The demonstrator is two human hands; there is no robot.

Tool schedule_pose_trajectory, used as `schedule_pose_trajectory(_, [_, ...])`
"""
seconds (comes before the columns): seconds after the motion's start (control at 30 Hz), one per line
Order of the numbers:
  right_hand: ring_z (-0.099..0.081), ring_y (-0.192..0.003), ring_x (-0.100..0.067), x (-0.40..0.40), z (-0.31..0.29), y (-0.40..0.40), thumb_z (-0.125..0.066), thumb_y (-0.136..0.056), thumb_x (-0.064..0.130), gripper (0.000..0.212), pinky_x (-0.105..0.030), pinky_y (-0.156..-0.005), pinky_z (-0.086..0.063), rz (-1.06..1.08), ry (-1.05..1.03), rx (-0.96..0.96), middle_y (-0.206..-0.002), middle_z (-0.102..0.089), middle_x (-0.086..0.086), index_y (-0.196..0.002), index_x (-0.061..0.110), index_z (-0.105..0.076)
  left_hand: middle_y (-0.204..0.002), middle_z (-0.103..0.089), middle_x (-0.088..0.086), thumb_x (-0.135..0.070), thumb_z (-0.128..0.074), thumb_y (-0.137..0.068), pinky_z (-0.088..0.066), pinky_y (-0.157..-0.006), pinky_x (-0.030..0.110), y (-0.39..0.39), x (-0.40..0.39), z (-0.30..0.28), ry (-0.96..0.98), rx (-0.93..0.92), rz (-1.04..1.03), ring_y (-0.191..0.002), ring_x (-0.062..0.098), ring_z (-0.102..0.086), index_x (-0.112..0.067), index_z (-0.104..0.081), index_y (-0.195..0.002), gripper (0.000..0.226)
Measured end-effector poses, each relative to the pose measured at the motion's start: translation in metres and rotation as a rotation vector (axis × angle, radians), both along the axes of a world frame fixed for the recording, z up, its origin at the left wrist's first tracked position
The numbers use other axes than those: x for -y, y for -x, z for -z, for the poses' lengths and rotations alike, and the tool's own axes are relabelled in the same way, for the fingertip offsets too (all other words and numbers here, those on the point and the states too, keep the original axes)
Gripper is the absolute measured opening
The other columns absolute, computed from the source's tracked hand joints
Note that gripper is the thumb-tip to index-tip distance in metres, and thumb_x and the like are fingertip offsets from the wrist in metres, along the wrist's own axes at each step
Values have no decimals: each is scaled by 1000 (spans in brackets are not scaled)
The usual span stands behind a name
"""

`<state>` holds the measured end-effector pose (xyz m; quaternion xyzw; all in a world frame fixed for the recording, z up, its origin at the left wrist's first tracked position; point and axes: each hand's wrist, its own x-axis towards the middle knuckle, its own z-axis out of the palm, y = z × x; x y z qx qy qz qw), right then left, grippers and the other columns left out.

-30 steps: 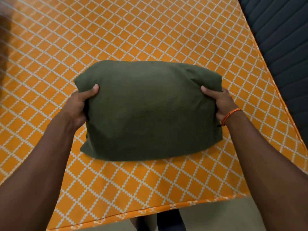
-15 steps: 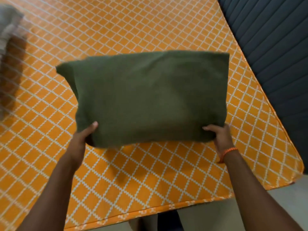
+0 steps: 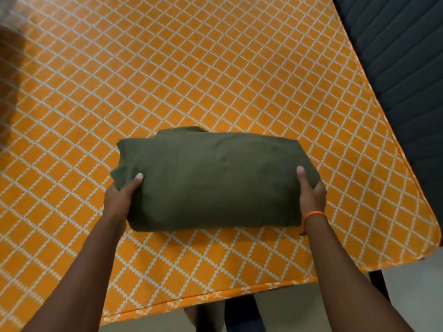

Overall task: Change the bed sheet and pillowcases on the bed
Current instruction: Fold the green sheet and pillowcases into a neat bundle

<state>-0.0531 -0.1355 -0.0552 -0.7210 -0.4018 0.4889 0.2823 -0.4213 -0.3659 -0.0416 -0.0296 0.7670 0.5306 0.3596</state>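
Note:
A pillow in a dark green pillowcase (image 3: 213, 180) lies across the orange bed sheet (image 3: 167, 75), which has a white diamond lattice pattern and covers the mattress. My left hand (image 3: 121, 196) grips the pillow's left end, thumb on top and fingers hidden under the fabric. My right hand (image 3: 310, 191), with an orange thread bracelet at the wrist, grips the right end the same way. The pillow looks bunched, with a fold of cloth showing along its far edge.
A dark ribbed headboard or panel (image 3: 402, 68) runs along the bed's right side. The sheet's piped front edge (image 3: 215, 295) hangs over the mattress near my legs. Pale floor (image 3: 412, 291) shows at the lower right. A blurred dark shape (image 3: 9, 68) sits at the far left.
The pillow was lifted upright off the sheet half a second ago; now it has come back down and lies low on the bed, nearer the front edge, with both hands still on its ends.

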Motion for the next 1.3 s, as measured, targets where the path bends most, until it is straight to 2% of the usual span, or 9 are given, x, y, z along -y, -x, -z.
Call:
schedule_pose_trajectory(0.2, [-70, -103, -26, 4, 18, -18, -80, -88, 19, 35, -45, -92, -58, 66, -61, 27, -112, -75, -7, -121, 7, -72, -119, -77, -1, -10, -77, -91, -54, -91, 36, 30, -8, 9, -36, 60, 152, -109, 20, -73, -21, -71, -125, 37])
schedule_pose_trajectory(0.27, [-67, -109, -34, 24, 19, -16, -76, -91, 20, 35, -43, -91, -55, 80, -86, 212, -116, -71, -15, -121, 3, -69, -118, -76, 0, -11, -75, -93, -53, -88, 34, 26, -8, 11, 43, -2, 153, -115, 26, -70, -17, -67, -132, 40])
schedule_pose_trajectory(0.4, [-49, -129, -37, 30, 9, 27, -63, -83, 18, 56, -51, -104, -43, -163, -401, 843, -139, -53, -13, -137, 15, -52, -141, -55, 12, -28, -70, -90, -43, -103, 53, 1, -27, 10, 587, -812, 298, -131, 38, -52, -17, -45, -144, 60])
schedule_pose_trajectory(0.5, [-35, -148, -22, 26, -2, 107, -55, -88, 32, 62, -56, -123, -15, -624, -586, 871, -157, -42, 0, -149, 28, -46, -160, -43, 6, -32, -54, -100, -25, -123, 55, -37, -73, 2, 440, -1158, 630, -149, 30, -37, -22, -42, -154, 56])
schedule_pose_trajectory(0.63, [-19, -157, -16, 50, 35, 192, -31, -103, 37, 58, -74, -116, -2, -1147, -552, 826, -167, -30, 11, -160, 36, -27, -173, -20, -13, -43, -22, -107, -1, -123, 69, -75, -111, 45, 507, -1108, 1216, -162, 18, -6, -30, -19, -167, 61])
schedule_pose_trajectory(0.8, [-8, -159, -13, 27, 84, 159, -33, -104, 54, 62, -57, -126, -5, -1209, -529, 823, -171, -15, 12, -162, 41, -16, -173, -1, -23, -53, -20, -107, 2, -125, 66, -48, -119, 83, 522, -1045, 1373, -161, 12, 6, -47, -8, -165, 59])
schedule_pose_trajectory(1.0, [-8, -159, -17, -24, 91, 67, -33, -107, 55, 60, -45, -127, -14, -1082, -553, 905, -172, -14, 7, -163, 38, -20, -174, -8, -17, -72, -11, -103, 0, -130, 48, 31, -91, 93, 600, -872, 1125, -162, 17, -2, -56, -6, -161, 61])
schedule_pose_trajectory(1.13, [-13, -158, -20, -26, 86, 52, -27, -103, 69, 66, -50, -128, -8, -965, -419, 979, -170, -22, 3, -161, 37, -25, -173, -2, -21, -75, -9, -102, 2, -127, 59, 54, -68, 94, 688, -749, 1033, -162, 14, 1, -58, -6, -160, 61])
schedule_pose_trajectory(1.3, [-5, -159, -17, -23, 74, 38, -20, -87, 93, 90, -68, -121, -2, -780, -178, 1027, -170, -15, 12, -161, 41, -18, -173, -3, -21, -83, -13, -97, -15, -124, 65, 49, -68, 84, 692, -670, 920, -161, 15, 0, -49, -8, -163, 74])
